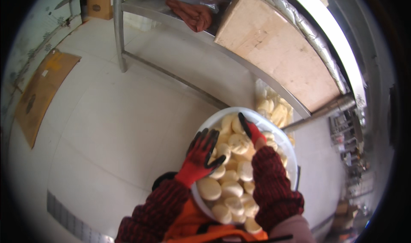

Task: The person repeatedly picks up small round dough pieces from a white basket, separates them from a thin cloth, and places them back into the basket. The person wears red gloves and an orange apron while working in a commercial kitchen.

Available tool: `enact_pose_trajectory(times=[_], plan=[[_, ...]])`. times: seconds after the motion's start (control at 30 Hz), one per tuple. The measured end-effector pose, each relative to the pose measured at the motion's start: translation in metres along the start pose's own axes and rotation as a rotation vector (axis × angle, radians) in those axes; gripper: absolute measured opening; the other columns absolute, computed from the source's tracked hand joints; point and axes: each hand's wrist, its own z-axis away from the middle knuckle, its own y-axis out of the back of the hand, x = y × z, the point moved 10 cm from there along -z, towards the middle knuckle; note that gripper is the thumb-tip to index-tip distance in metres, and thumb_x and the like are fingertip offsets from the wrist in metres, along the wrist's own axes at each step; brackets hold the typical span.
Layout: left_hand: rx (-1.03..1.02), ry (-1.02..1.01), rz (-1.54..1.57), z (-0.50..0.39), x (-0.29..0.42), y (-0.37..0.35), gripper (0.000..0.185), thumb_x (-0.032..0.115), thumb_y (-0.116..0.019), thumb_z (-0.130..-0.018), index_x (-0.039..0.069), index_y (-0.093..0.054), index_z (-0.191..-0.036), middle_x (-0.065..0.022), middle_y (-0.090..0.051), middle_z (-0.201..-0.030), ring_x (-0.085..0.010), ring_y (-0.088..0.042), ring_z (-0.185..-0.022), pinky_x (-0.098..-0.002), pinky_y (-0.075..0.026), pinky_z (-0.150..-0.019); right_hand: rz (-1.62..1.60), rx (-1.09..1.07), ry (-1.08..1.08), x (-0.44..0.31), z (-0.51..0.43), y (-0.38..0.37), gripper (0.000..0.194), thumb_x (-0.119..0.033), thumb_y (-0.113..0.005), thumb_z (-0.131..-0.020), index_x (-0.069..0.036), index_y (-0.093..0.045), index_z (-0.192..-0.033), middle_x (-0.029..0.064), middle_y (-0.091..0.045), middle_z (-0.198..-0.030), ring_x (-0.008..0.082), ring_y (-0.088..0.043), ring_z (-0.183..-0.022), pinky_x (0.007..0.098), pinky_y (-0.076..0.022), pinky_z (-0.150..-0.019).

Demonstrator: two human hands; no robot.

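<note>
A white round tub (293, 166) stands in front of me, heaped with pale, rounded pieces of food (232, 189) whose exact kind I cannot tell. My left hand (202, 154), in a red glove with black fingers, lies over the tub's left side with its fingers apart. Its palm faces the pieces and the thumb reaches across them. My right hand (251, 130), gloved the same way, is at the far side of the tub against a pale piece (237, 126). I see that hand edge-on, so its grip is hidden.
Behind the tub runs a steel rack (179, 16) bearing a large cardboard box (276, 47) and a reddish-brown cloth (194, 15). Below it sit bags of yellowish pieces (276, 110). Flattened cardboard (45, 92) lies on the tiled floor (118, 130), and a carton (99, 4) stands far left.
</note>
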Motion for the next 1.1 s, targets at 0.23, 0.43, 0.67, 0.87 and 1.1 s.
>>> enact_pose_trajectory(times=[0.23, 0.43, 0.67, 0.87, 1.1], plan=[[-0.048, 0.010, -0.220, -0.013, -0.016, -0.018, 0.088, 0.052, -0.067, -0.079, 0.003, -0.035, -0.145, -0.0161, -0.044, -0.142, -0.0349, -0.032, -0.138, -0.0520, -0.021, -0.115, 0.775, -0.067, 0.552, -0.089, 0.097, 0.015, 0.051, -0.056, -0.073, -0.074, -0.005, -0.069, -0.081, 0.0200, -0.064, -0.075, 0.0357, -0.062, -0.069, 0.0428, -0.0489, -0.065], [-0.208, 0.003, -0.393, -0.021, -0.028, -0.038, 0.087, 0.052, -0.067, -0.074, 0.008, -0.039, -0.143, -0.0101, -0.044, -0.143, -0.0347, -0.024, -0.142, -0.0569, -0.014, -0.114, 0.732, 0.096, 0.619, -0.046, 0.181, 0.031, 0.023, -0.031, -0.069, -0.076, -0.012, -0.066, -0.089, 0.0154, -0.066, -0.083, 0.0356, -0.062, -0.080, 0.0455, -0.0489, -0.075], [-0.212, -0.061, -0.423, -0.022, -0.018, -0.037, 0.090, 0.039, -0.073, -0.067, 0.014, -0.037, -0.146, -0.0103, -0.046, -0.141, -0.0357, -0.026, -0.141, -0.0590, -0.014, -0.114, 0.704, 0.370, 0.684, -0.068, 0.153, 0.069, 0.027, -0.027, -0.071, -0.070, -0.008, -0.065, -0.089, 0.0158, -0.062, -0.078, 0.0352, -0.059, -0.081, 0.0460, -0.0459, -0.075], [-0.392, -0.267, -0.445, -0.020, -0.002, -0.055, 0.071, 0.031, -0.061, -0.076, 0.019, -0.042, -0.143, -0.0036, -0.052, -0.137, -0.0316, -0.033, -0.138, -0.0610, -0.012, -0.115, 1.087, 0.041, 0.469, -0.061, 0.084, 0.001, 0.069, -0.044, -0.073, -0.071, -0.013, -0.056, -0.130, 0.0098, -0.057, -0.132, 0.0264, -0.049, -0.126, 0.0508, -0.0277, -0.110], [-0.415, -0.234, -0.359, -0.016, -0.008, -0.059, 0.062, 0.020, -0.063, -0.079, 0.014, -0.048, -0.139, -0.0046, -0.060, -0.127, -0.0258, -0.048, -0.128, -0.0487, -0.015, -0.119, 1.353, -0.035, 0.251, -0.047, 0.033, -0.040, 0.068, -0.056, -0.074, -0.066, -0.014, -0.064, -0.119, 0.0081, -0.069, -0.110, 0.0297, -0.064, -0.106, 0.0519, -0.0437, -0.092]])
